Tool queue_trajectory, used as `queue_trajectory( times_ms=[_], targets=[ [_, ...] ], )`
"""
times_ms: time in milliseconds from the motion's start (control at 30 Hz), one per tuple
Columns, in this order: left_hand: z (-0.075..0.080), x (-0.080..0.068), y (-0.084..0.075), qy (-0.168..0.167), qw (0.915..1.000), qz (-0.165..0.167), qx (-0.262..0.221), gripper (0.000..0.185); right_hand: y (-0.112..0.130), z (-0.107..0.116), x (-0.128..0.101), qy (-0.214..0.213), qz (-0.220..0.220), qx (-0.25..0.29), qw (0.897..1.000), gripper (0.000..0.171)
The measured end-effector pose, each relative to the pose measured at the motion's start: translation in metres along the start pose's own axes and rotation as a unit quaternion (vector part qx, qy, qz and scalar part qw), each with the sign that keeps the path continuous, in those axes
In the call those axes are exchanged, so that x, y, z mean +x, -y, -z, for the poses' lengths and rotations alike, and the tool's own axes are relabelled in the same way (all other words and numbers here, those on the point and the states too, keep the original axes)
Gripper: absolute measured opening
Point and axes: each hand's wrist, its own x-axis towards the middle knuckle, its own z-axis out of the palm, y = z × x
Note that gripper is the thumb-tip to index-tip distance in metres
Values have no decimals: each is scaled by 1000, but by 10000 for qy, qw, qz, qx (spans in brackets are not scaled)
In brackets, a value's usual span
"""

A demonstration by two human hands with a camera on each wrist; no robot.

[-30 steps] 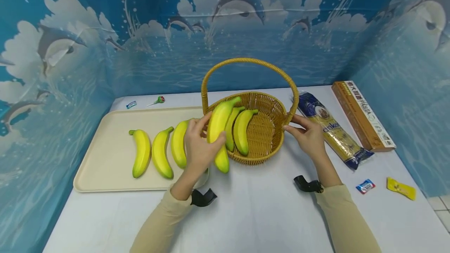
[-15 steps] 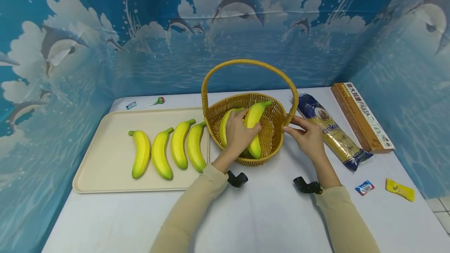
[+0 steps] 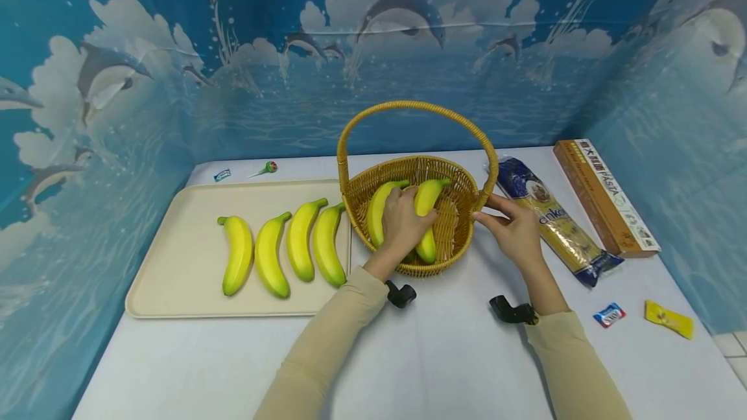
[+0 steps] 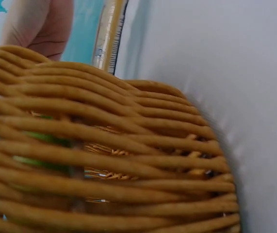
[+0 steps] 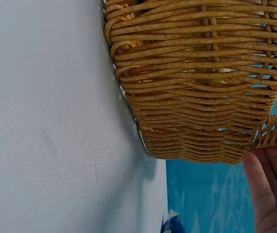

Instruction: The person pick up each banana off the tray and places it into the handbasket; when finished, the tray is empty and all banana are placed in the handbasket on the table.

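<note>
A wicker basket (image 3: 461,238) with a tall handle stands mid-table. My left hand (image 3: 404,220) reaches into it, fingers curled over a yellow banana (image 3: 428,203) that lies on the basket's floor beside a second banana (image 3: 378,209). My right hand (image 3: 511,229) rests with straight fingers against the basket's right rim at the handle base. Several more bananas (image 3: 299,246) lie in a row on the cream tray (image 3: 175,258) to the left. The left wrist view shows only the basket's wall (image 4: 128,155). The right wrist view shows the basket's outside (image 5: 196,82) and my right fingers (image 5: 274,189).
Right of the basket lie a pasta bag (image 3: 554,222) and a long pasta box (image 3: 604,196). Two small sweets (image 3: 609,314) (image 3: 668,319) sit near the right front. A lollipop (image 3: 265,168) and a wrapper (image 3: 222,175) lie at the back left. Blue printed walls close three sides.
My left hand carried a banana from the tray's edge over the rim and lowered it into the basket. The right hand stayed at the basket's side.
</note>
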Motion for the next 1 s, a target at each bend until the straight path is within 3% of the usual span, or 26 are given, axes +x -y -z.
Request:
queue_trajectory(
  times_ms=[500,733,833,1000],
  targets=[
    [-5,1,1,55,9949,-101,1000,51,0,0,0,-38,33,-41,10000,41],
    [1,-2,1,-75,9959,-535,720,50,0,-1,1,-33,37,-13,10000,41],
    [14,-13,-5,-63,9948,-882,508,52,0,-2,1,-16,6,-30,10000,41],
    [62,-49,-12,209,9930,-1162,-104,54,0,-1,1,-24,2,-4,10000,41]
  ],
)
